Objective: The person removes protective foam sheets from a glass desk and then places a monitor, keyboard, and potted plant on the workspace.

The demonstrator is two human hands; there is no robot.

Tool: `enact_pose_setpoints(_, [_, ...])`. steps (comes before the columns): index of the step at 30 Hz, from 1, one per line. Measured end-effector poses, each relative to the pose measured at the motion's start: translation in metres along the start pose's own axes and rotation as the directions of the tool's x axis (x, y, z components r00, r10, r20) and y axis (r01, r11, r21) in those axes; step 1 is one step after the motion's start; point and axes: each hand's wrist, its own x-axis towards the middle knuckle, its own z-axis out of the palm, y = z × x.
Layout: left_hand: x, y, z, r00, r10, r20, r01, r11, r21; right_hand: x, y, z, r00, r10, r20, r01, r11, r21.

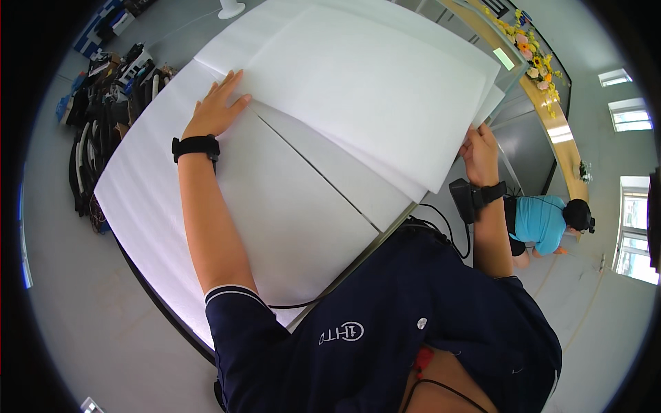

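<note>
The left grip (215, 113) is spread open, palm down, with nothing enclosed, by the left corner of a thin white sheet (372, 89). The right grip (480, 155) is curled at the sheet's right edge; its finger pads are hidden, so I cannot tell whether it pinches that edge. The sheet lies between the two, over the far part of the table (303, 227). Layers show along its right side and near edge, but how many, or whether they are folds, is hard to make out.

A dark seam runs diagonally across the bare pale tabletop, its far end near the left thumb. More white sheeting (144, 172) covers the left side. The table's near edge passes close to the wearer's dark shirt (385, 310), which hides part of it; a black cable (296, 305) crosses there, one end out of sight.

Grey floor (103, 303) stretches beyond the left edge, up to a jumbled pile (117, 131) too tangled to sort out. Past the right wrist, a person in turquoise (540, 220) bends beside a wooden counter (554, 120) bearing flowers (537, 62).
</note>
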Motion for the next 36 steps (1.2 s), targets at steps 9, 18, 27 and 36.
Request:
enact_pose_setpoints(9, [0.002,-0.001,-0.002,1.0,0.013,-0.01,-0.014,0.999,-0.053,-0.007,0.004,-0.005,0.997,0.072,0.035,-0.072,0.997,-0.001])
enact_pose_setpoints(18, [0.0,0.004,-0.005,0.999,-0.011,0.04,0.009,0.999,0.033,-0.014,0.01,-0.008,0.996,0.092,0.01,-0.091,0.991,-0.103])
enact_pose_setpoints(27, [-0.003,0.01,-0.008,0.997,-0.035,0.068,0.032,0.998,0.052,-0.013,0.01,-0.015,0.996,0.083,-0.022,-0.085,0.987,-0.134])
enact_pose_setpoints(36, [-0.007,0.022,-0.01,0.99,-0.072,0.119,0.058,0.992,0.114,-0.008,0.018,-0.015,0.998,0.034,-0.061,-0.043,0.989,-0.144])
